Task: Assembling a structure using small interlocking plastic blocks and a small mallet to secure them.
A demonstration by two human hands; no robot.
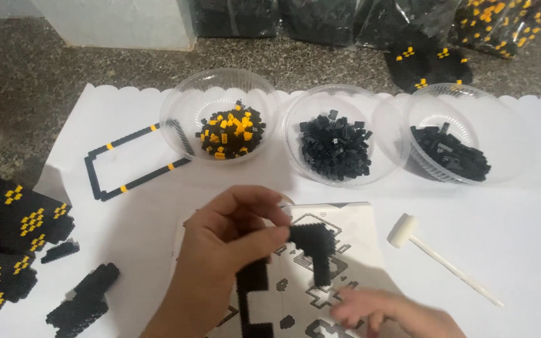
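Observation:
My left hand (230, 235) pinches a black block strip (315, 249), an angled piece built of small bricks, and holds it over a printed instruction sheet (352, 225). More black strip pieces (255, 294) lie on the sheet just below that hand. My right hand (386, 313) is blurred at the bottom edge, with its fingers resting on the sheet near the lower end of the strip; whether it holds a small piece cannot be made out.
Three clear bowls stand behind: black-and-yellow bricks (230, 131), black bricks (335, 147), more black bricks (452, 153). A white mallet (436, 256) lies right. A rectangular brick frame (129, 166) and built black-yellow sections (14, 238) lie left. Bags of bricks (427, 37) line the back.

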